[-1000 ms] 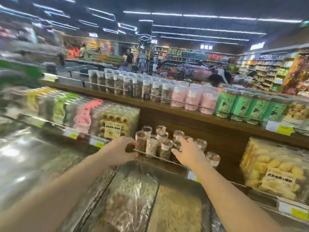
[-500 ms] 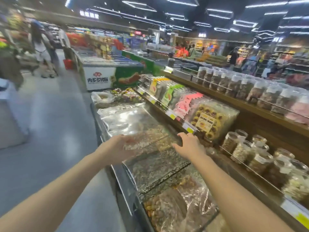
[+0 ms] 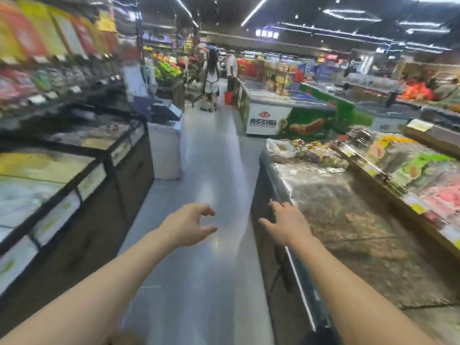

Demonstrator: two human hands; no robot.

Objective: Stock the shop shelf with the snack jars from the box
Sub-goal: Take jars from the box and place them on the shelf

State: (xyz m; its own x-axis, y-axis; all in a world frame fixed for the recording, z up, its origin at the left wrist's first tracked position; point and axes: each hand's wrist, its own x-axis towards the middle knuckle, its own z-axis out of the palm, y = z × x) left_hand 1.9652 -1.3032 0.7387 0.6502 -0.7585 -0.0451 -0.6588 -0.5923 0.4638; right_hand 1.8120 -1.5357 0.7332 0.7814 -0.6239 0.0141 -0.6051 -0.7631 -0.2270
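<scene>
Aisle floor: grey, shiny, running straight ahead from the person; everything below is placed against it.
Bulk counter: along the right side of the aisle floor, its bins of loose dark snacks under clear film, a metal rail on the aisle edge.
Shop shelf: a wooden tier behind the bulk counter, further right of the aisle floor, carrying blurred green, pink and yellow packets with yellow price tags on its lip.
Dark display cases: along the left side of the aisle floor, glass-topped, goods inside too blurred to name.
Chest freezer: at the far right edge of the aisle floor, white end panel with red logo and a green sausage picture.
White bin: standing at the left edge of the aisle floor, past the dark cases.
Shoppers: two figures far down the aisle floor, a red basket beside them.
Left hand: out over the middle of the aisle floor, fingers spread and loosely curved, holding nothing.
Right hand: at the aisle floor's right edge, over the counter's rail, fingers splayed and relaxed, holding nothing; whether it touches the rail I cannot tell.
Snack jars and box: neither can be made out anywhere around the aisle floor; a brown blur at the bottom edge is too unclear to name.
</scene>
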